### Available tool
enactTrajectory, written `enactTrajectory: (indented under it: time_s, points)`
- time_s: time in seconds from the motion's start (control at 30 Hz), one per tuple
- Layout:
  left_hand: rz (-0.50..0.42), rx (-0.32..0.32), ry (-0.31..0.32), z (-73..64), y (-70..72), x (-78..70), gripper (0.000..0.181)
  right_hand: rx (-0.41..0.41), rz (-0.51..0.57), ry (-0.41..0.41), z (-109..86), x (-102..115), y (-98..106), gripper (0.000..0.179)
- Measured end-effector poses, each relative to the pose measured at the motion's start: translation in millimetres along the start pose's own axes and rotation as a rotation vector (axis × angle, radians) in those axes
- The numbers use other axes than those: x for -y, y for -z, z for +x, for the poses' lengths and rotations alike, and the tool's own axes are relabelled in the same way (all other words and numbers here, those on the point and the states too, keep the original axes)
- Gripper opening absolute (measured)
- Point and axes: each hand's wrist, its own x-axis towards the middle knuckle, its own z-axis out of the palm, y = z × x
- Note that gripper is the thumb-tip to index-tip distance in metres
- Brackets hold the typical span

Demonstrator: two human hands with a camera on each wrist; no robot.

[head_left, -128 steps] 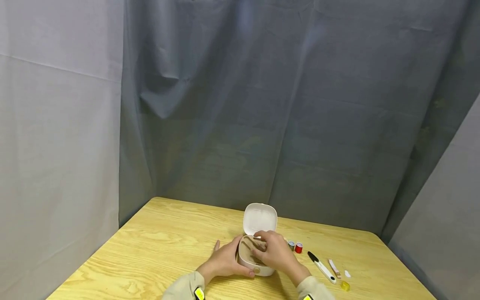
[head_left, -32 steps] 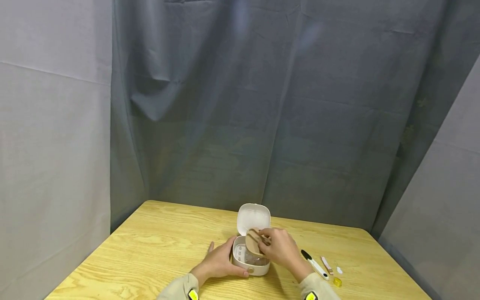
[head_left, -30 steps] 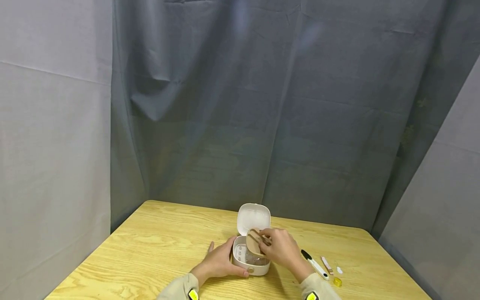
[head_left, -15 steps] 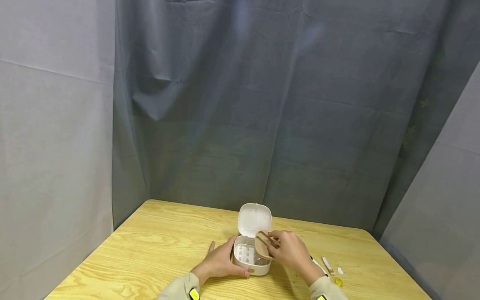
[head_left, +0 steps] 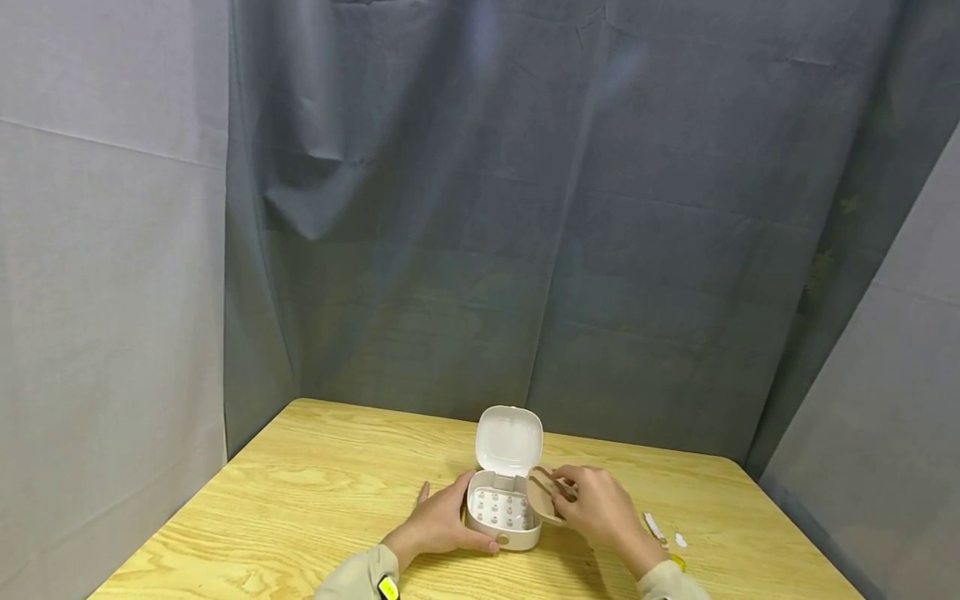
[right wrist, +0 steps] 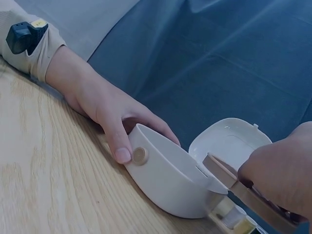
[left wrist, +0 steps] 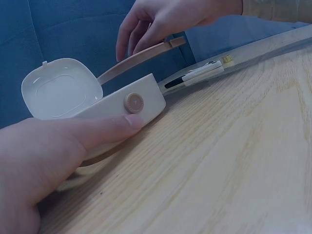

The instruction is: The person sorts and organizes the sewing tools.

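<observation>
A cream sewing box (head_left: pixel 517 540) stands on the table with its white lid (head_left: pixel 508 439) tipped back. Rows of small pegs show inside it. My left hand (head_left: pixel 444 525) grips the box from the left, the thumb (left wrist: pixel 109 129) pressed on its front beside the round tan button (left wrist: pixel 133 103). Over the right side of the box, my right hand (head_left: pixel 600 507) pinches a tan tray (head_left: pixel 542 497) with dividers. In the left wrist view the tray (left wrist: pixel 141 58) is tilted and raised above the box rim.
Thread spools (right wrist: pixel 235 218) stand behind the box. A white-handled tool with a black end (left wrist: pixel 200 73) lies to the right. Farther right are a narrow pinkish-white piece (head_left: pixel 654 527), a small white piece (head_left: pixel 680 540) and a yellow item (head_left: pixel 678 562). A grey curtain (head_left: pixel 420 250) hangs behind the table.
My right hand has lifted the tray out of the box and carried it to the right, uncovering the pegged inside. My left hand keeps its grip on the box.
</observation>
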Motion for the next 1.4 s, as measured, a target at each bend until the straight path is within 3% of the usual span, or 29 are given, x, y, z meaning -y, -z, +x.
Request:
enactTrajectory:
  time_s: [0.67, 1.4]
  points:
    - [-0.027, 0.009, -0.005, -0.8, 2.4, -2.5, 0.118, 0.015, -0.040, -0.022, -13.9, -15, 7, 0.029]
    - [-0.020, 0.003, 0.011, -2.3, 2.7, -4.9, 0.121, 0.149, -0.051, -0.108, -20.1, -27, 4, 0.036]
